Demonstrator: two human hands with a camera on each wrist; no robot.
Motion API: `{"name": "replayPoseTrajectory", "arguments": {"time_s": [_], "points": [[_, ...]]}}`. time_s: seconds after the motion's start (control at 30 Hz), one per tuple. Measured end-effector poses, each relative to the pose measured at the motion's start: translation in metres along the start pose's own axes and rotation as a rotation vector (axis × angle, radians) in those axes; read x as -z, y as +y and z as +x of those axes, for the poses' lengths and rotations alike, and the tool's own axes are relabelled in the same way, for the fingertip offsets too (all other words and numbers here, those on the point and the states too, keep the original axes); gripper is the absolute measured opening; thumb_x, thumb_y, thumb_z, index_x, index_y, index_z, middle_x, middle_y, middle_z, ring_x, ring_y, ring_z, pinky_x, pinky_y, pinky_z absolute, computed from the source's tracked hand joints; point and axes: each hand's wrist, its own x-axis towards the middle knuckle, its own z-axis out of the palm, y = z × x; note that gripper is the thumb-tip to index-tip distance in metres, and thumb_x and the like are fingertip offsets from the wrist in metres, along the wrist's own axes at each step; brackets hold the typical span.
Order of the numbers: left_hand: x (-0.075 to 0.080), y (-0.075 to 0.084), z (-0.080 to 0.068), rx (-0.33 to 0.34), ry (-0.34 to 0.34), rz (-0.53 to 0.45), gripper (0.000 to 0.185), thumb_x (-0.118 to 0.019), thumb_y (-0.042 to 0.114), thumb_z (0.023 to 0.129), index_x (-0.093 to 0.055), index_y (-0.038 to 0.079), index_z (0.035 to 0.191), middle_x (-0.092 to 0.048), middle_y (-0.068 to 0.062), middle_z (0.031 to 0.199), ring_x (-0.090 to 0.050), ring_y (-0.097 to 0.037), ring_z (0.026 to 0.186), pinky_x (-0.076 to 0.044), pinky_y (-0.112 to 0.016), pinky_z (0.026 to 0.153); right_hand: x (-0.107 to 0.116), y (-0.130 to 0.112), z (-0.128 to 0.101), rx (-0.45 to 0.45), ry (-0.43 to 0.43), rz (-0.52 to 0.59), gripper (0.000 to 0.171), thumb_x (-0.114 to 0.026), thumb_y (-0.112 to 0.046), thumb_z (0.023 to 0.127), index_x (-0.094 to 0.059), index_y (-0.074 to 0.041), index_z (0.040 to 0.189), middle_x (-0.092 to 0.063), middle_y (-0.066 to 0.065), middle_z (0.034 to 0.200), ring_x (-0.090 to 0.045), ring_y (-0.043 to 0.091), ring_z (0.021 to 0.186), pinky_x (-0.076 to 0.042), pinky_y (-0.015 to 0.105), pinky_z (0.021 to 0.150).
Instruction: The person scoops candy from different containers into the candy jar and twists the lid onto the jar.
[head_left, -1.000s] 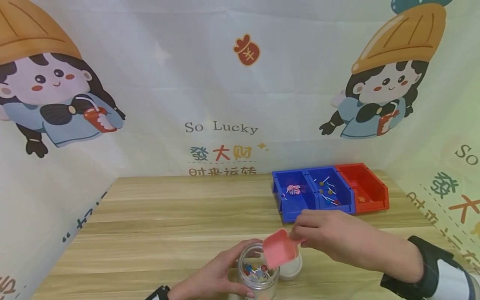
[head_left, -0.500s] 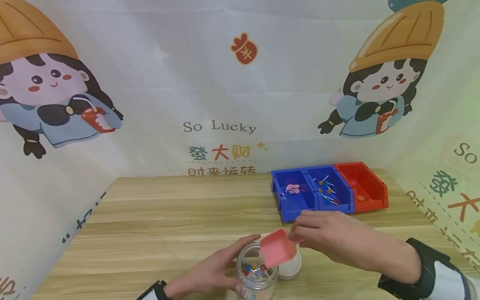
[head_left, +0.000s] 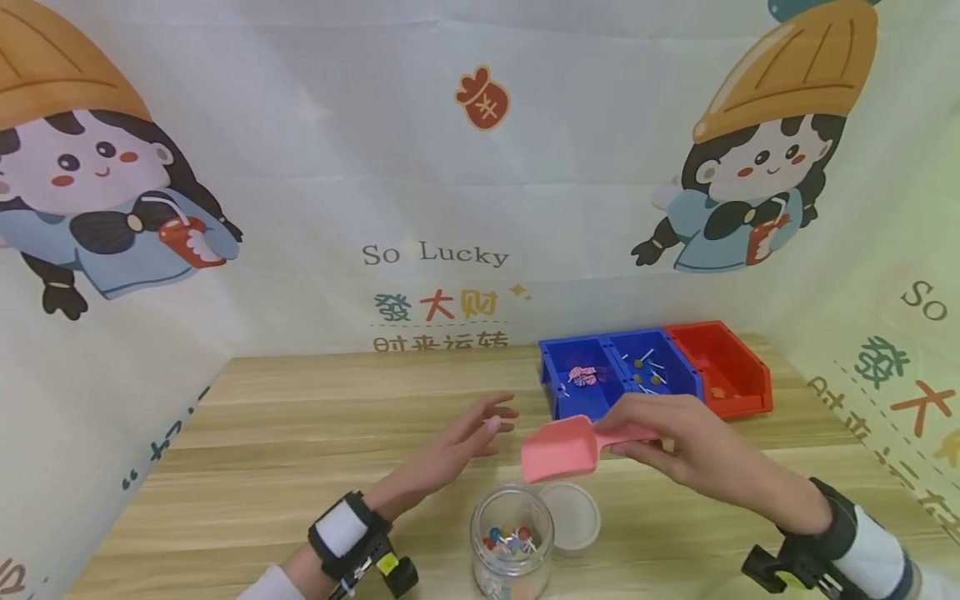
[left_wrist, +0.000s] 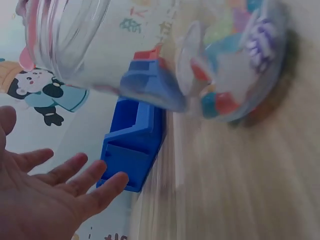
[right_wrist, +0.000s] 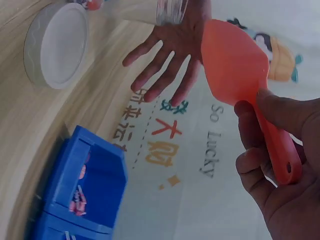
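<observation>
Crosswise, right hand (head_left: 678, 442) pinches the pink scoop (head_left: 558, 450) — mouth leftward above the jar (head_left: 512, 542) — left hand (head_left: 457, 442) open.

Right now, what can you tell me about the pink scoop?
The pink scoop looks like smooth plastic, with a deep rounded bowl and a flat handle that has a small hole near its end. The right hand pinches the handle, holding the scoop in the air above the open glass jar and white lid. Whether anything is in the bowl cannot be seen.
</observation>
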Motion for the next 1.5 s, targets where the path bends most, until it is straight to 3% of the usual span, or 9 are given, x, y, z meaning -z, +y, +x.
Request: {"name": "replayPoseTrajectory", "arguments": {"time_s": [0.23, 0.4, 0.5, 0.7, 0.8, 0.9, 1.13, 1.4, 1.5], "points": [[0.0, -0.012, 0.038, 0.043, 0.097, -0.021, 0.054, -0.04, 0.044, 0.101, -0.025, 0.026, 0.15, -0.033, -0.012, 0.154, -0.04, -0.031, 0.138, -0.04, -0.049, 0.109, -0.009, 0.029, -0.013, -0.243, 0.154, -0.09, 0.033, -0.077, -0.006, 0.078, -0.068, -0.017, 0.107, -0.07, -0.005, 0.095, -0.058, 0.005, 0.079, -0.051, 0.018, 0.064], [-0.004, -0.022, 0.062, 0.073, 0.141, -0.047, 0.057, -0.04, 0.036, 0.103, -0.019, 0.023, 0.153, -0.027, -0.015, 0.157, -0.038, -0.035, 0.139, -0.041, -0.048, 0.108, -0.028, 0.042, -0.017, -0.456, 0.25, -0.046, 0.025, -0.071, -0.007, 0.084, -0.064, -0.011, 0.109, -0.065, 0.003, 0.086, -0.048, 0.009, 0.066, -0.039, 0.019, 0.051], [-0.007, -0.025, 0.075, 0.095, 0.155, -0.041, 0.058, -0.04, 0.034, 0.103, -0.014, 0.023, 0.155, -0.022, -0.015, 0.159, -0.033, -0.035, 0.142, -0.04, -0.048, 0.109, -0.041, 0.046, -0.017, -0.53, 0.305, -0.037, 0.024, -0.067, -0.004, 0.087, -0.061, -0.005, 0.11, -0.063, 0.008, 0.087, -0.046, 0.011, 0.068, -0.036, 0.019, 0.051], [-0.013, -0.025, 0.094, 0.126, 0.092, 0.005, 0.062, -0.04, 0.039, 0.102, -0.006, 0.034, 0.154, -0.008, -0.005, 0.163, -0.025, -0.032, 0.146, -0.04, -0.046, 0.109, -0.069, 0.054, -0.011, -0.512, 0.376, -0.138, 0.023, -0.061, 0.007, 0.085, -0.057, 0.008, 0.108, -0.062, 0.018, 0.094, -0.051, 0.022, 0.078, -0.044, 0.028, 0.064], [-0.017, -0.026, 0.102, 0.124, 0.065, 0.025, 0.063, -0.039, 0.039, 0.103, -0.004, 0.032, 0.155, -0.006, -0.002, 0.163, -0.027, -0.03, 0.145, -0.039, -0.047, 0.11, -0.082, 0.057, -0.008, -0.505, 0.364, -0.158, 0.022, -0.057, 0.01, 0.085, -0.055, 0.011, 0.107, -0.06, 0.023, 0.097, -0.054, 0.03, 0.083, -0.05, 0.041, 0.073], [-0.021, -0.027, 0.109, 0.112, 0.055, 0.014, 0.063, -0.038, 0.036, 0.103, -0.003, 0.025, 0.155, -0.006, -0.002, 0.163, -0.027, -0.028, 0.145, -0.038, -0.048, 0.111, -0.094, 0.061, -0.004, -0.501, 0.35, -0.166, 0.02, -0.054, 0.012, 0.086, -0.052, 0.014, 0.106, -0.056, 0.027, 0.098, -0.053, 0.034, 0.086, -0.05, 0.049, 0.079], [-0.02, -0.023, 0.12, 0.085, 0.058, 0.032, 0.067, -0.04, 0.034, 0.103, -0.002, 0.015, 0.155, 0.0, -0.002, 0.163, -0.015, -0.024, 0.149, -0.033, -0.047, 0.114, -0.111, 0.068, 0.0, -0.525, 0.307, -0.199, 0.017, -0.05, 0.013, 0.087, -0.049, 0.016, 0.104, -0.049, 0.027, 0.097, -0.051, 0.036, 0.088, -0.049, 0.049, 0.08], [-0.019, -0.022, 0.118, 0.033, 0.017, 0.191, 0.071, -0.043, 0.024, 0.102, 0.003, 0.007, 0.154, 0.004, -0.009, 0.162, 0.0, -0.02, 0.15, -0.008, -0.039, 0.123, -0.123, 0.068, -0.001, -0.622, 0.218, -0.154, 0.016, -0.045, 0.009, 0.092, -0.045, 0.015, 0.106, -0.033, 0.019, 0.098, -0.052, 0.034, 0.086, -0.053, 0.042, 0.076], [-0.02, -0.023, 0.116, 0.034, 0.021, 0.234, 0.072, -0.044, 0.022, 0.102, 0.003, 0.007, 0.154, 0.004, -0.009, 0.162, -0.002, -0.021, 0.15, -0.009, -0.038, 0.123, -0.125, 0.069, -0.001, -0.615, 0.204, -0.166, 0.016, -0.045, 0.008, 0.091, -0.045, 0.016, 0.106, -0.032, 0.018, 0.098, -0.051, 0.033, 0.086, -0.052, 0.04, 0.074]]}}
